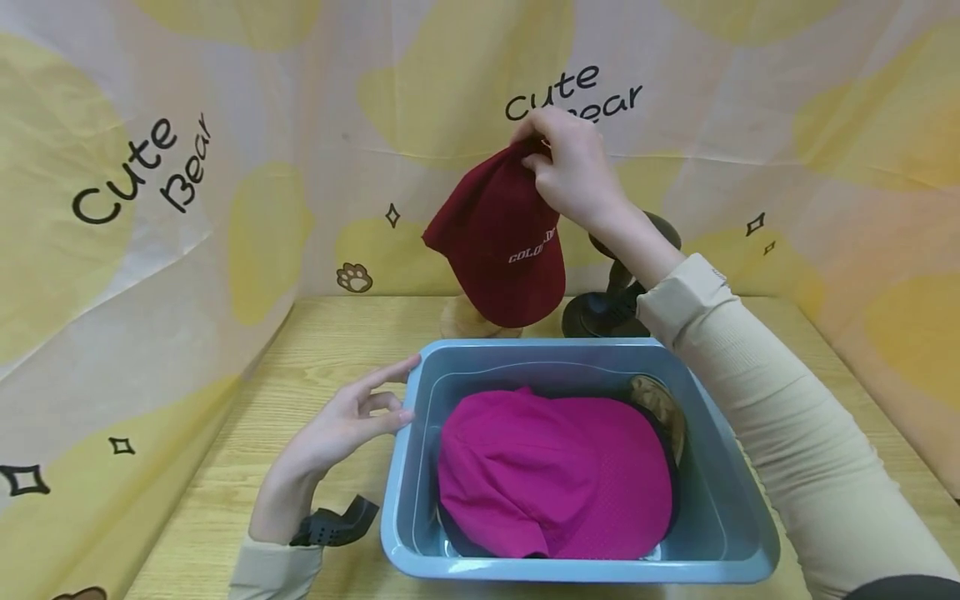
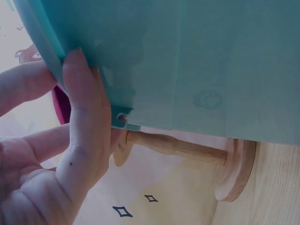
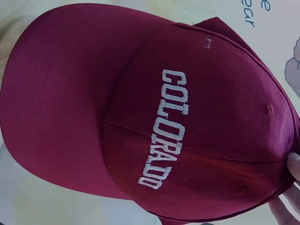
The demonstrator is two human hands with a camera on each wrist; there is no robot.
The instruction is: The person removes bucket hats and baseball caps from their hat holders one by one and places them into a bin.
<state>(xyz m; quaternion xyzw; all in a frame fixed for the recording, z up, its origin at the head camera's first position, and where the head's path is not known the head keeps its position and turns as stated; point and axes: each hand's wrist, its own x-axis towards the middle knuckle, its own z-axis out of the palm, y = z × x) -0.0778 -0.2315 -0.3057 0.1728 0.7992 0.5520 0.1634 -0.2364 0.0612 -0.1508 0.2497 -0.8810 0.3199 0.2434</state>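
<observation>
A dark red cap (image 1: 502, 233) with white COLORADO lettering hangs in the air behind the blue basin (image 1: 585, 570). My right hand (image 1: 573, 162) pinches it by its upper edge, brim downward; the right wrist view shows the cap (image 3: 187, 122) close up, with fingertips (image 3: 294, 166) at its edge. At the basin's left rim, my left hand (image 1: 352, 417) holds on, a finger (image 2: 77, 77) against the outer wall. A magenta cap (image 1: 555, 475) lies inside the basin. Under it, a tan cap (image 1: 660, 408) and a dark edge peek out.
A wooden stand (image 2: 173, 146) with a round base stands behind the basin, mostly covered by the red cap in the head view. To its right is a black stand (image 1: 600, 315), partly behind my right arm. Printed cloth (image 1: 247, 83) encloses the wooden table (image 1: 337, 325).
</observation>
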